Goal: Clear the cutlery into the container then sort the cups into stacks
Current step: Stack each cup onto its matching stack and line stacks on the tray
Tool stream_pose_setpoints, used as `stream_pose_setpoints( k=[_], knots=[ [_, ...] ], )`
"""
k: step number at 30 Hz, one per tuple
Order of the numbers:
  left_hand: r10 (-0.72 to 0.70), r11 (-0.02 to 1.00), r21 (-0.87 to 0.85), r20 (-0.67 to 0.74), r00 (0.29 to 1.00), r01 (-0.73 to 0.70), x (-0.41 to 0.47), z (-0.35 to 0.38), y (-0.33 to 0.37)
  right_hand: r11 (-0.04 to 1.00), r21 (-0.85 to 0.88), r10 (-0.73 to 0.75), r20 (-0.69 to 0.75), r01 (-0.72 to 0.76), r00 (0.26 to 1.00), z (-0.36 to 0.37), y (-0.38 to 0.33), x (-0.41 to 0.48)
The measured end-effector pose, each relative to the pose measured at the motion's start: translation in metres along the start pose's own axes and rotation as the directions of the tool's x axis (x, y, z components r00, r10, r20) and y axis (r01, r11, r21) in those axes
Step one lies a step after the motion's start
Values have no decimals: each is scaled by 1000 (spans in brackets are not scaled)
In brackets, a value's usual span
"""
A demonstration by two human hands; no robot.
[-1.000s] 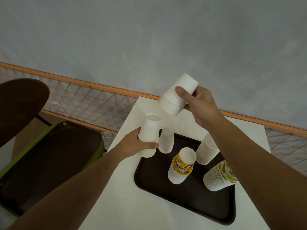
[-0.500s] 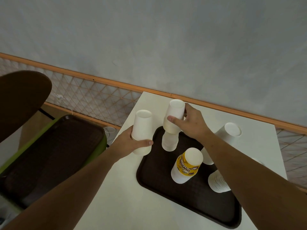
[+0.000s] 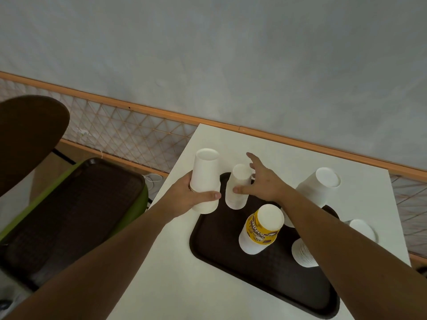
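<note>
My left hand (image 3: 187, 196) grips a tall white upturned cup stack (image 3: 205, 179) at the left edge of the dark brown tray (image 3: 231, 255). Beside it a smaller white cup stack (image 3: 238, 188) stands upturned on the tray. My right hand (image 3: 260, 182) hovers just right of that stack with fingers spread; the thumb tip is at its side. A yellow-printed cup stack (image 3: 262, 228) stands mid-tray. A wide white stack (image 3: 320, 187) stands behind my right forearm, and a ribbed stack (image 3: 301, 252) lies partly hidden under it.
The white table (image 3: 196, 285) ends at a grey wall with an orange rail. Another white cup (image 3: 362, 229) shows at the right past my forearm. To the left stands a green chair holding a second brown tray (image 3: 69, 204), next to a dark chair back (image 3: 27, 135).
My right hand lowered its white stack onto the small stack on the tray and let go, fingers now spread. My left hand kept holding its tall stack.
</note>
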State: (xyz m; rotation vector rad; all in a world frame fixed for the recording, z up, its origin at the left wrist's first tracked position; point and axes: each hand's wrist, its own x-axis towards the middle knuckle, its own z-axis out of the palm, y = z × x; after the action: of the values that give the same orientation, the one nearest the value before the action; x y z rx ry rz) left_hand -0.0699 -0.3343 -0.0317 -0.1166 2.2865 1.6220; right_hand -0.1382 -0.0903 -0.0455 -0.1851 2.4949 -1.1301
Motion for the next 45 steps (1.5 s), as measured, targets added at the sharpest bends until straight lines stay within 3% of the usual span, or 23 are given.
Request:
stream_pose_setpoints(
  k=[5, 13, 16, 18, 21, 24, 26, 34, 45],
  knots=[
    [5, 1000, -2, 2, 1000, -5, 5, 2, 4, 997, -42, -73, -171, 67, 983, -10, -5, 4],
    [1, 1000, 1, 13, 1000, -1, 11, 4, 6, 984, -178, -54, -170, 23, 984, -14, -13, 13],
    [11, 1000, -18, 18, 1000, -10, 13, 6, 8, 989, -110, -133, -326, 103, 936, -18, -28, 6],
    [5, 999, -37, 26, 1000, -4, 15, 7, 8, 980, 59, -150, -401, 189, 904, -25, -47, 0],
    [-3, 996, -85, 27, 1000, 5, 18, 7, 10, 932, 276, -175, -225, 235, 958, -38, -74, -5],
    [18, 994, -111, 25, 1000, -15, 19, 7, 16, 960, 139, -245, 14, 241, 969, -40, -87, -8],
    [54, 992, -113, 39, 998, -49, 19, 7, 22, 963, 57, -267, 86, 263, 960, -36, -91, -9],
    [148, 986, -89, 108, 983, -139, 16, 10, 40, 952, 80, -296, -19, 297, 955, -33, -93, -8],
    [97, 995, -3, 56, 994, -97, 11, 11, 28, 933, 209, -284, -68, 292, 956, -41, -95, -19]
  ],
)
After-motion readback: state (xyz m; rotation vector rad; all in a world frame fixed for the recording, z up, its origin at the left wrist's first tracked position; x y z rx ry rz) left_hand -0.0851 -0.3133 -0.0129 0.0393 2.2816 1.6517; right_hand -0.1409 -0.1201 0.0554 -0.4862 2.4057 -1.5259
